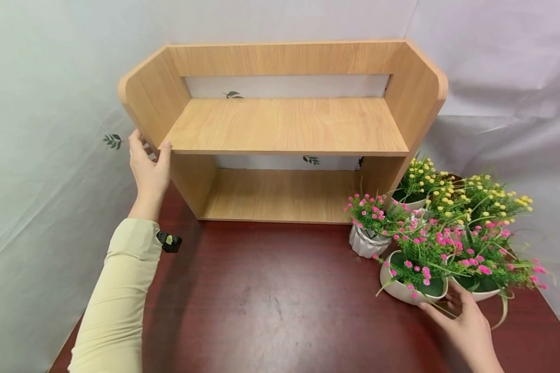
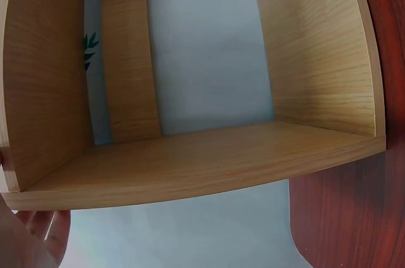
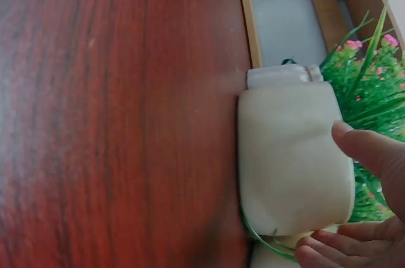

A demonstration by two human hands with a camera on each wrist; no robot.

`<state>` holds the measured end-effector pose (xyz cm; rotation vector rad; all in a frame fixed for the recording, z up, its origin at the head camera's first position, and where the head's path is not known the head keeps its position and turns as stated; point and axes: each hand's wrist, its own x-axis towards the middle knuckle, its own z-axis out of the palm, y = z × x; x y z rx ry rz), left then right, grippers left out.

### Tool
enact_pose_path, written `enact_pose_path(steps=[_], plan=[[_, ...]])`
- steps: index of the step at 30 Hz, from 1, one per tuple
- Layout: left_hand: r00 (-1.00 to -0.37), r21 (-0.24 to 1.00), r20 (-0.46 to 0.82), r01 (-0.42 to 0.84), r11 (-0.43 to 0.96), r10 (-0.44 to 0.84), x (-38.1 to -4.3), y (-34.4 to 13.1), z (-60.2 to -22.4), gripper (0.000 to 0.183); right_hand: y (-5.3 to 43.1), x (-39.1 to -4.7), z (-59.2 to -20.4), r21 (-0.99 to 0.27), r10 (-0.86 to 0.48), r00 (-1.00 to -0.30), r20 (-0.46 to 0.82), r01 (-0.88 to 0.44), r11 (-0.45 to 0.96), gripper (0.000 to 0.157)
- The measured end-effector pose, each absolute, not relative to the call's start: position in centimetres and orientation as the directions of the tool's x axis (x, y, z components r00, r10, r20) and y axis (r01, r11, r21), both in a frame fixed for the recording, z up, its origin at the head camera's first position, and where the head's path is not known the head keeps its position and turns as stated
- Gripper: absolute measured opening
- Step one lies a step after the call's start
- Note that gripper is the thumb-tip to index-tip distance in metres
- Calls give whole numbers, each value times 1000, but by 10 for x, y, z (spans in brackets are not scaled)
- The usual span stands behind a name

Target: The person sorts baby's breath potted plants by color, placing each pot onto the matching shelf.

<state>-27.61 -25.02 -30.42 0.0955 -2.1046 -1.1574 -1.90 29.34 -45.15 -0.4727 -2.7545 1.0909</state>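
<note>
A two-tier wooden desk shelf (image 1: 280,127) stands against the wall on the dark red table. My left hand (image 1: 148,168) grips its left side panel at the height of the middle board, thumb on the front edge and fingers round the outer face. The left wrist view shows these fingers (image 2: 58,233) partly hidden behind the wood. At the front right, my right hand (image 1: 466,324) holds the right end of an oval cream pot (image 1: 406,292) of pink flowers. Its thumb (image 3: 354,140) lies at the rim, and the fingers reach between this pot and the neighbouring one.
A small white ribbed pot (image 1: 367,243) with pink flowers stands near the shelf's right front corner. Another pink-flowered pot (image 1: 483,295) is beside my right hand. Yellow-flowered plants (image 1: 485,202) crowd behind them. The dark red table (image 1: 261,290) spreads in front of the shelf.
</note>
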Motion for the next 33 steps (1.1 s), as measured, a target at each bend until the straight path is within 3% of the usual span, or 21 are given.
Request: enact_pose_path(steps=[6, 14, 23, 28, 33], plan=[[-765, 793, 522, 272, 545, -378, -274, -252, -303, 50, 294, -25, -456, -686, 336, -940, 61, 205, 698, 88], [-808, 828, 466, 256, 499, -360, -270, -256, -298, 49, 293, -32, -460, -635, 294, -933, 208, 100, 766, 75], [-846, 841, 442, 275, 466, -297, -273, -261, -292, 50, 291, -36, -460, -602, 289, -944, 157, 140, 786, 61], [-875, 856, 402, 254, 450, -271, -273, -264, -288, 51, 289, -36, -460, -635, 288, -942, 172, 117, 763, 62], [-899, 879, 353, 224, 420, -260, -272, -267, -286, 52, 287, -36, -460, -714, 297, -952, 82, 152, 683, 75]])
